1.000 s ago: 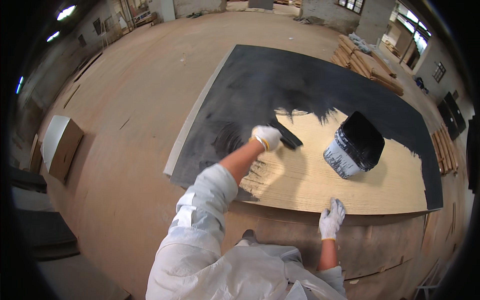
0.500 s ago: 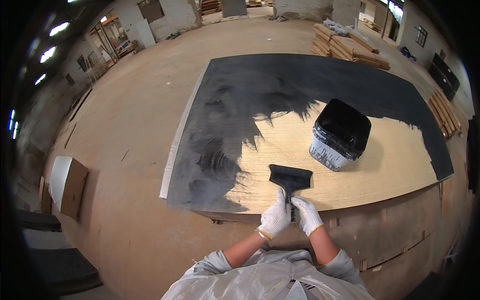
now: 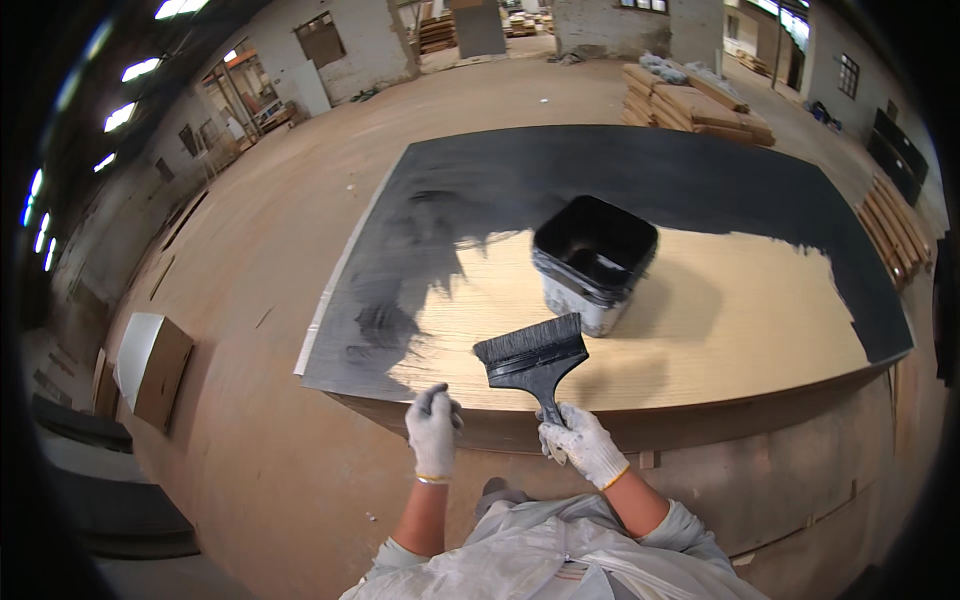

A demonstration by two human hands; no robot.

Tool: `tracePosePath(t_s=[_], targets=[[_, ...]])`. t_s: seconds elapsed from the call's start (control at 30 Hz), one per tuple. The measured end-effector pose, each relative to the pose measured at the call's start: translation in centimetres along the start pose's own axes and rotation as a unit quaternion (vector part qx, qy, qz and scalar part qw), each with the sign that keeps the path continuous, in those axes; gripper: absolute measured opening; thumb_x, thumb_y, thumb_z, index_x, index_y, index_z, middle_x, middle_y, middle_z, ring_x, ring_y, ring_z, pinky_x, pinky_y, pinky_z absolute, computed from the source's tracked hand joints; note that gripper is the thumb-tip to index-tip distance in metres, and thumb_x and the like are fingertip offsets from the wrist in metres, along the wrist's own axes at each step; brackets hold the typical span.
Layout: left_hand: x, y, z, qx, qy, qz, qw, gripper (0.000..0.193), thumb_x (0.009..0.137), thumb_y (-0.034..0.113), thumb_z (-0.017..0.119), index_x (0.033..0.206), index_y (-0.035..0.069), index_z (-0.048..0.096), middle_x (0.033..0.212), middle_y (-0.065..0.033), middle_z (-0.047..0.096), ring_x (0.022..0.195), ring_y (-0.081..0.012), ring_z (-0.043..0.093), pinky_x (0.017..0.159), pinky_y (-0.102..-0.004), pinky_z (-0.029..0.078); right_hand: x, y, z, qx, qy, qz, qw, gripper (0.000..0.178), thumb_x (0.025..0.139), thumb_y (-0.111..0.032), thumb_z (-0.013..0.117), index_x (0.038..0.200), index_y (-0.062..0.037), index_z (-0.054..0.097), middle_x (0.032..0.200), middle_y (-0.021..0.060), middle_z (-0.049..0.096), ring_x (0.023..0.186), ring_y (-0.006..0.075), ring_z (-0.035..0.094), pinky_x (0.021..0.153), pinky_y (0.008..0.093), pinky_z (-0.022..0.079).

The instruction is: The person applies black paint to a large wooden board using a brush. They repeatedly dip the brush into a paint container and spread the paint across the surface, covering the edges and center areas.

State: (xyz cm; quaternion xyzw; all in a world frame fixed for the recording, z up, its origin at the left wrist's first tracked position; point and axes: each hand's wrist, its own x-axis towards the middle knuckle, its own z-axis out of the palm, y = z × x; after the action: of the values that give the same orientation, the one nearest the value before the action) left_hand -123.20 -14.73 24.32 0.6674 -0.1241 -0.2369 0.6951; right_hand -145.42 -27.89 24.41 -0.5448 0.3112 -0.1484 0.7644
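My right hand point(image 3: 585, 445), in a white knit glove, grips the handle of a wide black paintbrush point(image 3: 535, 362), its dark bristles pointing up and left. My left hand point(image 3: 433, 435), also gloved and with grey-stained fingertips, is off the brush, its fingers curled in and nothing visible in them. It is just beyond the near edge of a large wood-grain panel point(image 3: 750, 340). Dark grey-black paint point(image 3: 600, 155) covers the panel's far, left and right parts, with ragged strokes along the pale bare area. Behind the brush stands an open, paint-smeared square bucket point(image 3: 590, 305), black inside.
A carton-like box with a white face point(image 3: 155, 370) stands on the floor point(image 3: 240, 260) at left. Dark flat pieces point(image 3: 120, 515) lie at lower left. Beyond the panel are stacked brown boards point(image 3: 690, 105), with more long pieces point(image 3: 893, 235) at right.
My left hand has let go of the brush handle and moved left. The brush has turned, its bristle edge now slanted. The view has shifted, and the bucket appears farther left.
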Motion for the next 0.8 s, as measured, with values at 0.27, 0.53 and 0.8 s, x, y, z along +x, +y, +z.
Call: tracePosePath(t_s=[0.27,0.53,0.8], targets=[[4.1,1.1,13.7,-0.094,-0.213,-0.136,0.963,0.065,0.105,0.040,0.067,0.145,-0.007,0.049,0.135,-0.0289,0.063,0.116,-0.0357,0.069,0.084,-0.0498,0.062,-9.9,-3.4,-8.7,0.049,0.119,-0.134,0.982,0.021,0.106,-0.003,0.063,0.126,0.0021,0.062,0.091,0.0052,0.067,0.078,0.0105,0.065,0.068,0.0253,0.053],[9.8,0.6,24.4,-0.087,-0.258,-0.194,0.942,0.101,0.092,0.067,0.075,0.157,-0.004,0.043,0.158,-0.0255,0.047,0.138,-0.0455,0.050,0.103,-0.0697,0.044,-7.4,-9.0,-18.4,-0.046,0.311,-0.187,0.931,0.022,0.106,-0.002,0.064,0.126,0.0033,0.062,0.103,0.0036,0.067,0.086,0.0076,0.059,0.076,0.0233,0.052],[9.6,-0.3,25.6,-0.182,-0.262,-0.192,0.928,0.059,0.095,0.047,0.077,0.138,0.010,0.064,0.132,-0.0133,0.067,0.122,-0.0340,0.061,0.101,-0.0635,0.046,1.7,-22.3,-19.4,-0.534,0.382,-0.211,0.724,0.040,0.094,-0.017,0.068,0.133,-0.0097,0.063,0.122,0.0223,0.068,0.112,0.0431,0.070,0.098,0.0503,0.056]])
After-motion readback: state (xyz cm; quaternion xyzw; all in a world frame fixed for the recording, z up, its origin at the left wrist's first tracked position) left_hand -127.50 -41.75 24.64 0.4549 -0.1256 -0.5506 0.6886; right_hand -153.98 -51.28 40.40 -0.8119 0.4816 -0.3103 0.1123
